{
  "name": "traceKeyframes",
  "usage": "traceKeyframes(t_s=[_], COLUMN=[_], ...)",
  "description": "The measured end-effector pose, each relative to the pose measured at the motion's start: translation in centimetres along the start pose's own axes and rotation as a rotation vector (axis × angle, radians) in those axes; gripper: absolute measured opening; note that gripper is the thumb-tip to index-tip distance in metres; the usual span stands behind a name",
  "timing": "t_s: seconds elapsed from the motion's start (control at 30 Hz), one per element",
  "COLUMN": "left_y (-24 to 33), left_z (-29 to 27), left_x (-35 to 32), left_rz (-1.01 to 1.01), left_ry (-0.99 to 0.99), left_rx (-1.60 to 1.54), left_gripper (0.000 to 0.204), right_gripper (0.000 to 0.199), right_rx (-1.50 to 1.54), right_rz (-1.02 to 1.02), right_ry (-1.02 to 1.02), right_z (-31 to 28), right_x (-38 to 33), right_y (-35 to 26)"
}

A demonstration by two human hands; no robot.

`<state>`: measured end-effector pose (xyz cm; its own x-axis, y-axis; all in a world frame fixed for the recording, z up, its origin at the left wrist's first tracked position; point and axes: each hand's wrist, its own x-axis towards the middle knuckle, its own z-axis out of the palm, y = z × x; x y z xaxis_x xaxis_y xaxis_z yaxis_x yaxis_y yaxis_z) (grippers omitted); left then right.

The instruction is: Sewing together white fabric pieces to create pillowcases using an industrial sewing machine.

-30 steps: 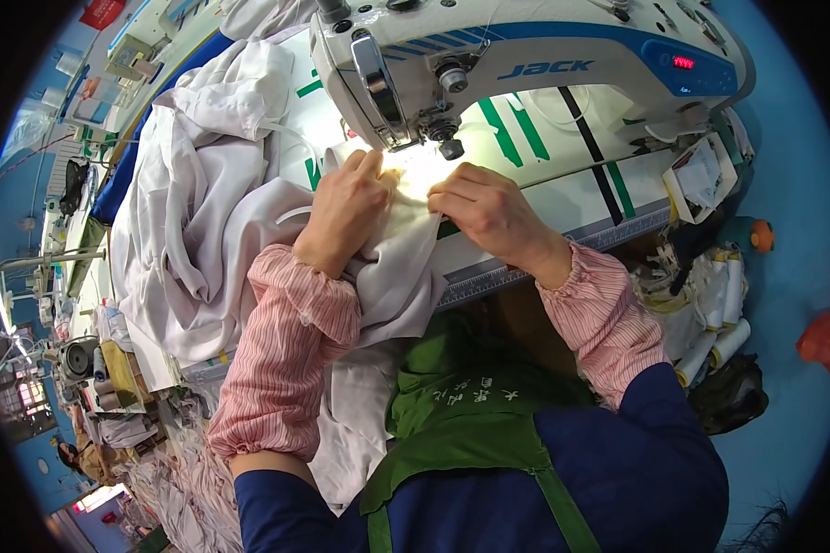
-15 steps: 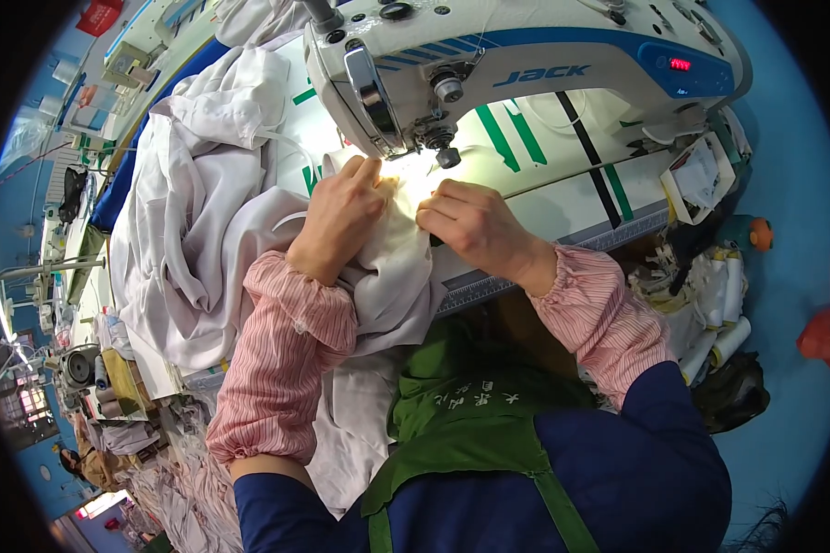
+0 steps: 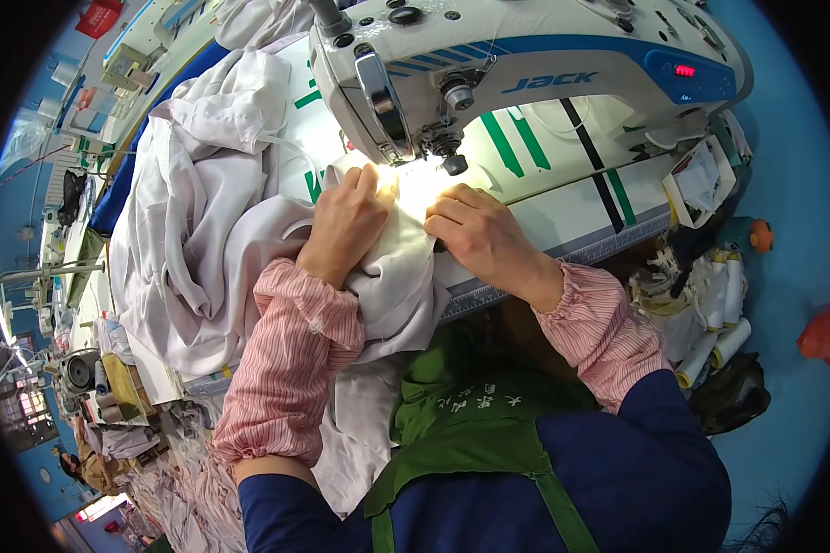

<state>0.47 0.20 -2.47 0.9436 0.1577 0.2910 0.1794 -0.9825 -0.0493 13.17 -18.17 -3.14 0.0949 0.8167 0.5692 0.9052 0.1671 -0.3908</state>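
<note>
A white and blue sewing machine stands over the table, its lamp glaring on the needle area. Pale fabric is heaped at the left, runs under both hands and hangs over the table's front edge. My left hand is closed on the fabric just left of the needle area, fingertips pinched. To the right of the needle area, my right hand pinches the edge of the same fabric. The bright light washes out the cloth between the hands, and the needle cannot be made out.
A ruler strip lines the table's front edge. On the right sit a small open box and several thread cones below it. More machines and heaped cloth fill the left side. A person is far off at lower left.
Both hands have shifted very slightly to the right and down in the picture, and so has the machine. The hold on the fabric looks the same.
</note>
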Motion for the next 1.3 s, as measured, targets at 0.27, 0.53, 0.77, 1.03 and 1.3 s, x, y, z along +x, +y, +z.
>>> traceKeyframes(t_s=[0.27, 0.53, 0.77, 1.03, 1.3], left_y=[0.1, 0.2, 0.2, 0.1, 0.1], left_z=[-0.9, -1.0, -0.8, -0.6, -0.5], left_x=[0.0, 0.0, -0.1, -0.2, -0.1], left_rz=[0.125, 0.174, 0.173, 0.169, 0.161], left_ry=[-0.063, 0.012, -0.001, -0.01, -0.054], left_rx=[0.133, 0.164, 0.181, 0.174, 0.192], left_gripper=[0.038, 0.019, 0.023, 0.033, 0.04], right_gripper=[0.013, 0.021, 0.023, 0.039, 0.056], right_rx=[0.026, -0.352, -0.485, -0.393, -0.374], right_rz=[0.018, 0.308, 0.285, 0.194, 0.351], right_ry=[-0.012, 0.087, -0.061, 0.082, -0.027], right_z=[-0.4, -1.4, -2.8, -0.8, -1.2], right_x=[0.0, 1.2, 0.0, -0.3, -0.8], right_y=[-0.4, 1.6, 3.4, 0.0, 0.1])
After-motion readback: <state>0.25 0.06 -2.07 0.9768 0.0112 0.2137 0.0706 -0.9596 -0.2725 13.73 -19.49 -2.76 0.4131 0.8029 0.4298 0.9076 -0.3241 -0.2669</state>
